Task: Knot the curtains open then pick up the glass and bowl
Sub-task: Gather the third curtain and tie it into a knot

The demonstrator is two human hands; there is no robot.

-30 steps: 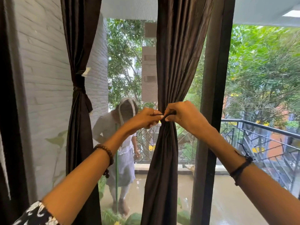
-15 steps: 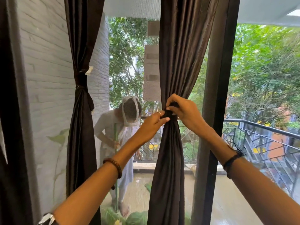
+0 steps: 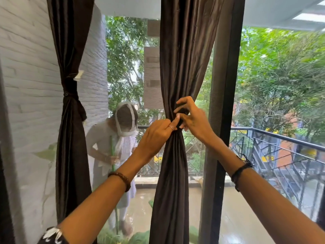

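A dark brown curtain (image 3: 177, 67) hangs in the middle of the window, gathered tight at its waist. My right hand (image 3: 193, 120) has its fingers curled round the dark tie at that gathered waist. My left hand (image 3: 156, 136) is beside it on the left, its fingers bent, one fingertip pressing into the same tie. A second dark curtain (image 3: 70, 120) hangs at the left, bound at its waist by a tie (image 3: 68, 94). No glass or bowl is in view.
A black window frame post (image 3: 223, 120) stands just right of the middle curtain. Behind the glass a person in pale clothes (image 3: 112, 145) bends over on a wet balcony with a black railing (image 3: 281, 138). A white brick wall (image 3: 29, 85) fills the left.
Both hands rose a little with the tie. The right hand went from pulling a tie end sideways to wrapping over the waist; the left fingers closed in against it.
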